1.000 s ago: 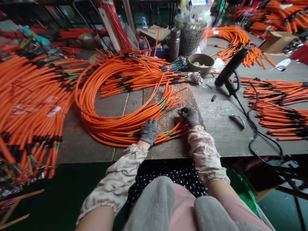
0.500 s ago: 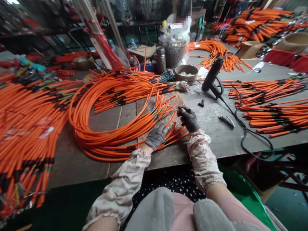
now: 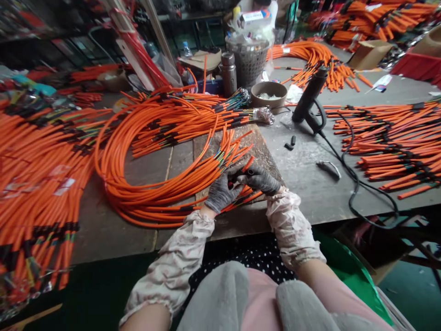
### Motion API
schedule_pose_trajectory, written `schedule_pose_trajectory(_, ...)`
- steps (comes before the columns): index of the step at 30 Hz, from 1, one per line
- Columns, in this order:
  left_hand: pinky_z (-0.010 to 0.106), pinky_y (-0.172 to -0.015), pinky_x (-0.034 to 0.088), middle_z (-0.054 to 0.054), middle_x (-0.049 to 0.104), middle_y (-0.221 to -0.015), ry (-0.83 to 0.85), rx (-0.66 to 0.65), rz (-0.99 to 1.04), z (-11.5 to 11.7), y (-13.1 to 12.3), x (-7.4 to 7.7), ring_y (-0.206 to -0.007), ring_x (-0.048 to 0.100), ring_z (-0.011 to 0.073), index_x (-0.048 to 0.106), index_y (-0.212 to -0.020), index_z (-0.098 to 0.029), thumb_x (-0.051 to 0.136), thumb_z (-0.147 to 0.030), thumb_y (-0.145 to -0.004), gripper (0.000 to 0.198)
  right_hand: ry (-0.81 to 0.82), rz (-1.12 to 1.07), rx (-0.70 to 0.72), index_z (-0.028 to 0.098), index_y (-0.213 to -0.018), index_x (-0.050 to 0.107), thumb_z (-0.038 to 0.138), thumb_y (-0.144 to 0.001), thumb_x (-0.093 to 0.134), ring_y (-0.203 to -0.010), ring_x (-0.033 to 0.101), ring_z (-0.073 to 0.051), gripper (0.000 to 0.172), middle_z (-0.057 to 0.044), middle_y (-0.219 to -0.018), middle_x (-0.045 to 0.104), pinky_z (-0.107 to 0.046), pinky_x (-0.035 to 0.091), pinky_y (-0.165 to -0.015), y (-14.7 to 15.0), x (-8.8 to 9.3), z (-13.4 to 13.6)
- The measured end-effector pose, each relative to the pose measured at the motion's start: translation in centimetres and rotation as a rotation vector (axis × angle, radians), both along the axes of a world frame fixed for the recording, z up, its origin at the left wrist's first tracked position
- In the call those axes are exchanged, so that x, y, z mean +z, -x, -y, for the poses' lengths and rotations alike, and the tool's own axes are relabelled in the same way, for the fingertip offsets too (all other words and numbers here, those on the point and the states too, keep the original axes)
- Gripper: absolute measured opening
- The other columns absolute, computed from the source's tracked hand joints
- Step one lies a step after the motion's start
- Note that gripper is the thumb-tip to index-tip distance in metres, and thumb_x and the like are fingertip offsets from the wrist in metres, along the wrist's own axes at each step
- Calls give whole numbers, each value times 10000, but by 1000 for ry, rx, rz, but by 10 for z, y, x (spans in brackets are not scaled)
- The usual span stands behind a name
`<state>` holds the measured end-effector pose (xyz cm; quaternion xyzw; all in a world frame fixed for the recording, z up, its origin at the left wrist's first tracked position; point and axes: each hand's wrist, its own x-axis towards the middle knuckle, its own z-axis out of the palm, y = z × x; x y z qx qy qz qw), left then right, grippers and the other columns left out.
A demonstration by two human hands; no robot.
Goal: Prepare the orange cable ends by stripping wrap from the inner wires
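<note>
My left hand (image 3: 222, 193) and my right hand (image 3: 261, 179) wear grey-black work gloves and meet over the ends of a bundle of orange sheathed cables (image 3: 229, 158). Both hands pinch a short orange cable end with a dark tip, partly hidden by my fingers. The bundle's coiled length (image 3: 138, 195) curves away to the left across the bench. Its ends, showing thin coloured wires and black tape, fan out on a worn, rough board (image 3: 257, 147) beneath my hands.
Large heaps of taped orange cables (image 3: 37, 184) (image 3: 389, 147) lie on both sides. A black hot-glue gun (image 3: 310, 94) with its cord, a bowl (image 3: 268, 94), a steel flask (image 3: 228, 73), a grey basket (image 3: 248, 59) and pliers (image 3: 329, 169) stand beyond.
My hands have come together over the cable ends. My right hand has moved left from its place beside the bundle, and the view has tilted slightly.
</note>
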<state>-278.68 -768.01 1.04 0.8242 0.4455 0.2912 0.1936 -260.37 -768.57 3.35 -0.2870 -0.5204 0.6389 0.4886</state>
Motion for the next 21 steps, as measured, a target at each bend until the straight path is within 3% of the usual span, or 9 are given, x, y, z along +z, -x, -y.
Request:
schedule_pose_trajectory(3,367,-1018,590,114,741,-1227,25,-1,45,-5,-9,6,-1126,725,232,614,-1347,-183,629,-347,-1011,374,-52,30,-221,233,-1061,805,551,-815,840,-709,593,-156,403,-21,-837,695,-293,529,-676,8,2,5)
schedule_pose_trajectory(5,386,-998,599,108,753,-1174,63,-20,-128,-8,4,4,-1063,742,241,659,-1274,-190,534,-320,-1064,277,-35,62,-361,215,-992,810,584,-837,804,-616,502,-125,400,-14,-762,642,-263,449,-563,6,-1,6)
schedule_pose_trajectory(8,444,-953,622,126,776,-1052,187,22,-544,-2,59,-9,-955,762,287,724,-1134,-167,546,-276,-1048,226,30,92,-469,189,-910,790,641,-839,749,-519,384,-108,460,24,-604,470,-258,329,-469,3,-6,3)
schedule_pose_trajectory(11,513,-1103,560,181,756,-1224,156,171,-634,22,124,-21,-1170,719,349,726,-1187,-119,527,-187,-1016,271,-28,172,-759,205,-1046,751,639,-903,642,-559,419,-137,470,28,-633,449,-280,380,-517,7,-6,-4)
schedule_pose_trajectory(13,528,-1183,503,165,739,-1306,119,74,-638,37,145,-25,-1267,675,357,742,-1194,-138,499,-159,-1006,308,-137,209,-995,231,-1164,679,593,-899,657,-647,483,-157,449,16,-728,508,-299,450,-613,15,-5,-10)
schedule_pose_trajectory(14,518,-1209,482,146,735,-1329,112,1,-645,40,147,-24,-1298,659,346,750,-1197,-157,476,-152,-1009,333,-177,206,-1043,240,-1183,643,568,-871,690,-679,502,-159,455,15,-765,521,-303,468,-650,20,-5,-14)
schedule_pose_trajectory(16,490,-1231,459,123,715,-1378,105,-36,-671,34,134,-20,-1341,632,322,741,-1252,-179,447,-162,-1022,374,-149,172,-939,235,-1088,611,529,-813,716,-664,489,-146,416,25,-757,504,-292,459,-642,30,-9,-23)
schedule_pose_trajectory(19,503,-1187,477,163,673,-1421,72,137,-711,2,95,-10,-1344,611,349,685,-1358,-139,493,-218,-1023,394,96,152,-637,212,-916,621,547,-800,648,-565,419,-112,355,28,-718,497,-260,349,-502,34,-22,-35)
schedule_pose_trajectory(21,510,-1129,508,205,681,-1365,49,180,-749,-19,73,-4,-1298,627,368,705,-1300,-102,547,-181,-975,370,187,126,-583,197,-1008,674,588,-813,643,-552,417,-100,439,25,-753,531,-243,279,-456,28,-29,-38)
